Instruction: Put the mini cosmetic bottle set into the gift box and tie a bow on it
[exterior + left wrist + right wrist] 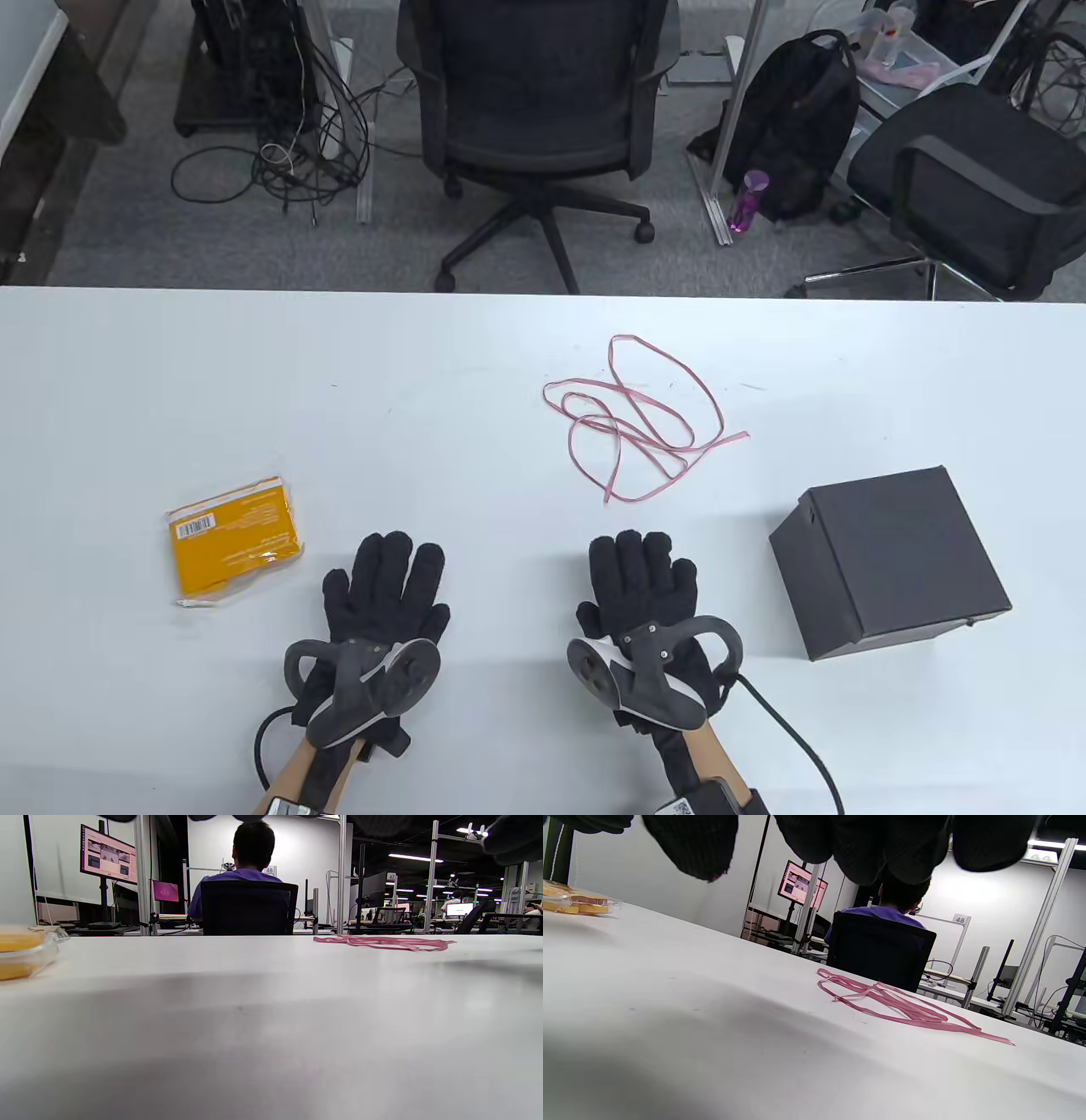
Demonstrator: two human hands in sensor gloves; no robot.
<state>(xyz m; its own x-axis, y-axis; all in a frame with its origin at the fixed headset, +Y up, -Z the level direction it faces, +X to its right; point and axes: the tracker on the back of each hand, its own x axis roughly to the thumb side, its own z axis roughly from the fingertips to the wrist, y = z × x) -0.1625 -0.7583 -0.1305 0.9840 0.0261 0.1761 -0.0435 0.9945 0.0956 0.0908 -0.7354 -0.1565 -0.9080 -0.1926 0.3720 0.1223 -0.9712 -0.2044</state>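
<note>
A white table fills the lower frame, its items spread apart, seemingly laid out for a start. The closed dark gift box sits at lower right, just right of the right hand. The pink ribbon lies loose at centre, above that hand. The yellow packet, presumably the bottle set, lies lower left, beside the left hand. Both hands rest flat, fingers straight, holding nothing.

Packet left, box right
</note>
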